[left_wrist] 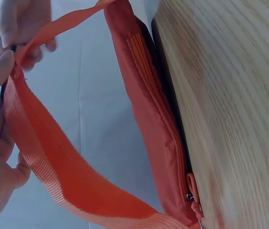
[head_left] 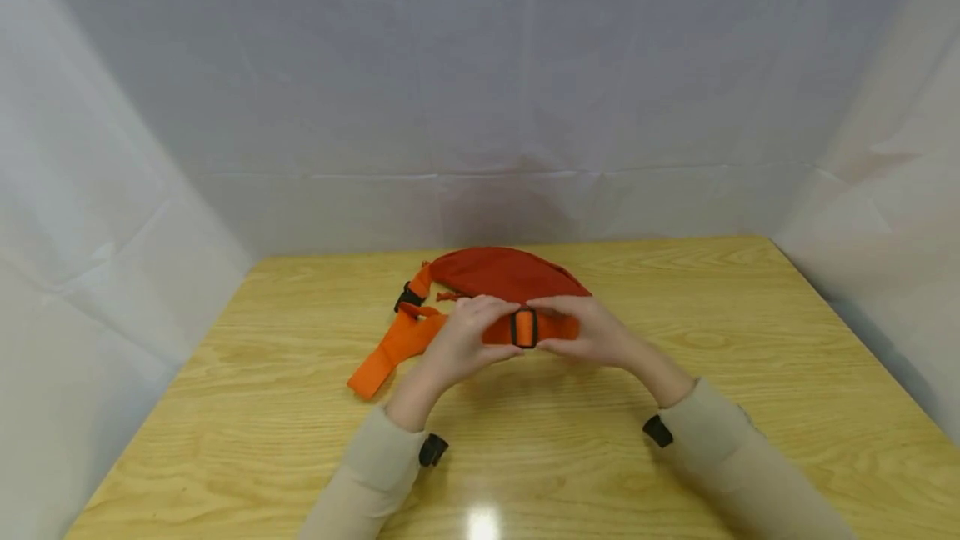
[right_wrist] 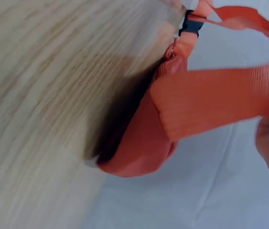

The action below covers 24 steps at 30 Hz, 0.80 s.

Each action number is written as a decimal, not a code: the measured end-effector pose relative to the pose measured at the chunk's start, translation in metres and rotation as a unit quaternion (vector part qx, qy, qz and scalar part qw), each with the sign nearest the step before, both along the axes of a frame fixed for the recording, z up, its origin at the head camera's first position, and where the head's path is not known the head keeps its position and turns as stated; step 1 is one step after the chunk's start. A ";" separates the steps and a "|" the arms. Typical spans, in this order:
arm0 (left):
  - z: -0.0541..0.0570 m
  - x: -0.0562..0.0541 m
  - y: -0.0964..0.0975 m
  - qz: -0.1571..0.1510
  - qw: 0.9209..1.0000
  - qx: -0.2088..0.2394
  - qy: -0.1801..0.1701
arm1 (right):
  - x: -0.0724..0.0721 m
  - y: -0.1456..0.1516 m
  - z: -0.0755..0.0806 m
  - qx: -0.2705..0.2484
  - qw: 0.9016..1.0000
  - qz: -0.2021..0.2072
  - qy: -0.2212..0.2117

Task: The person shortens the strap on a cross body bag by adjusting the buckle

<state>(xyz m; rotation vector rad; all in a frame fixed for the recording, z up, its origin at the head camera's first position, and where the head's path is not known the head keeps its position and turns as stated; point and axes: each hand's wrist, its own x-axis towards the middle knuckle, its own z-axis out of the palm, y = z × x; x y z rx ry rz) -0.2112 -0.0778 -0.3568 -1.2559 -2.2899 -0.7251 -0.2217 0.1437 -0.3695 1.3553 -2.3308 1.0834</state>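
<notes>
A person's left hand (head_left: 465, 333) and right hand (head_left: 588, 330) meet over a wood-grain table (head_left: 540, 432), holding a black slider (head_left: 514, 329) on the orange strap (head_left: 401, 338) of a red bag (head_left: 510, 273). Each grip pinches the slider, fingers at its upper edge and thumb at its lower, the two sets of fingertips close together. The bag lies on the table just beyond the hands, toward the back edge; the held stretch of strap arches off the tabletop, as the left wrist view shows. A black buckle (head_left: 409, 298) sits on the strap near the bag's left end, and another stretch of strap extends to the left of the hands. A corded pull (left_wrist: 195, 195) hangs by the bag's zipper (left_wrist: 143, 55). Light sleeves (head_left: 382, 457) cover both forearms, and pale sheeting (head_left: 480, 90) rises behind the table.
</notes>
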 end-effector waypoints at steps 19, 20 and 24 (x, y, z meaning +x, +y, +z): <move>0.000 -0.002 0.007 -0.027 0.999 0.033 0.007 | -0.008 0.016 0.001 -0.064 0.960 -0.038 -0.270; 0.000 -0.003 0.007 -0.028 0.999 0.034 0.005 | -0.008 0.016 0.002 -0.065 0.960 -0.037 -0.271; 0.001 -0.003 0.010 -0.034 0.999 0.035 -0.002 | -0.008 0.014 0.003 -0.071 0.959 -0.029 -0.272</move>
